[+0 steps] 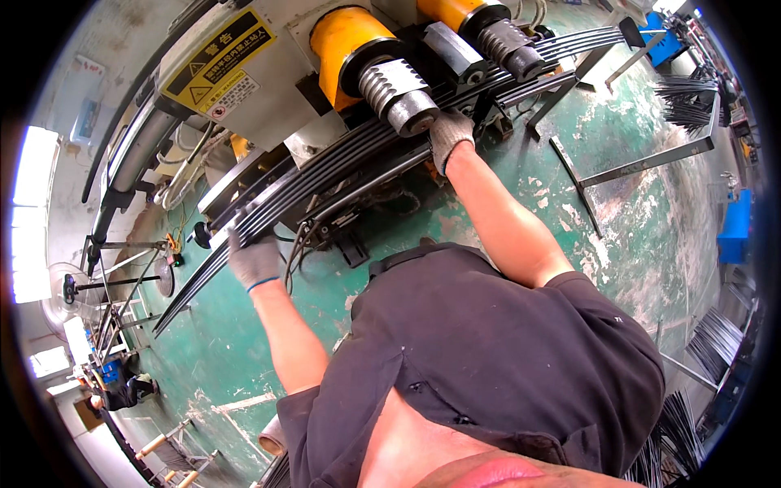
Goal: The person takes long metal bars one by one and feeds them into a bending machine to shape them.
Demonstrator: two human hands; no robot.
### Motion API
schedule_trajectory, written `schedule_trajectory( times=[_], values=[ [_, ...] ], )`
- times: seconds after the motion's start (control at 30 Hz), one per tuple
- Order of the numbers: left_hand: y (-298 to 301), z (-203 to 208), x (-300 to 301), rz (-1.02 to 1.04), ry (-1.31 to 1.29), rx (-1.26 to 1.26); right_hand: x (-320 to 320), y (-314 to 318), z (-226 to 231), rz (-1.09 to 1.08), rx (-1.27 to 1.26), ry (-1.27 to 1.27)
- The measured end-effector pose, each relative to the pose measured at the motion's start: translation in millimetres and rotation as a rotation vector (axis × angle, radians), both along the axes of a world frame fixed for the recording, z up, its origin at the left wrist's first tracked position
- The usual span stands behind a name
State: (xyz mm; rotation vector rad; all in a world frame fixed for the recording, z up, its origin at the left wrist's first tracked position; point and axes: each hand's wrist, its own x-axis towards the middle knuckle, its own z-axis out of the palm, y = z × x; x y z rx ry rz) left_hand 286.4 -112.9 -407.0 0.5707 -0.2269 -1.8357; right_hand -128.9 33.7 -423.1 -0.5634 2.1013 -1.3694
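Note:
A bundle of long dark metal rods (325, 175) runs slantwise across the front of a bending-type machine, from low on the left to high on the right. My left hand (255, 262), in a pale knitted glove, is closed round the rods near their left end. My right hand (451, 137), gloved too, is at the same rods beside a ribbed steel spindle (397, 91) with an orange housing (346, 49). Its fingers curl in at the rods and are partly hidden. Farther right, a second ribbed spindle (510, 49) stands above the rods.
A yellow warning label (218, 61) is on the machine's pale panel. Metal stands (647, 163) and rod bundles (687, 102) stand at the right. At the left are a fan (69, 289), a frame and a crouching person (126, 392). Hoses (297, 256) hang below the rods.

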Motion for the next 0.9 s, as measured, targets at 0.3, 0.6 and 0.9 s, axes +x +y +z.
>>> schedule_trajectory(
  times=[0.3, 0.6, 0.9],
  values=[
    [-7.9, -0.3, -26.3, 0.117, -0.175, 0.049, -2.5, -3.6, -9.2, 0.535, 0.818, 1.172],
    [-11.3, 2.3, -5.4, 0.014, 0.059, 0.013, 22.7, 49.3, 27.9, -0.212, -0.315, -0.502],
    [-46.6, -13.3, 69.8, 0.310, -0.211, 0.068, -16.5, 130.7, -50.3, -0.292, -0.181, -0.601]
  ],
)
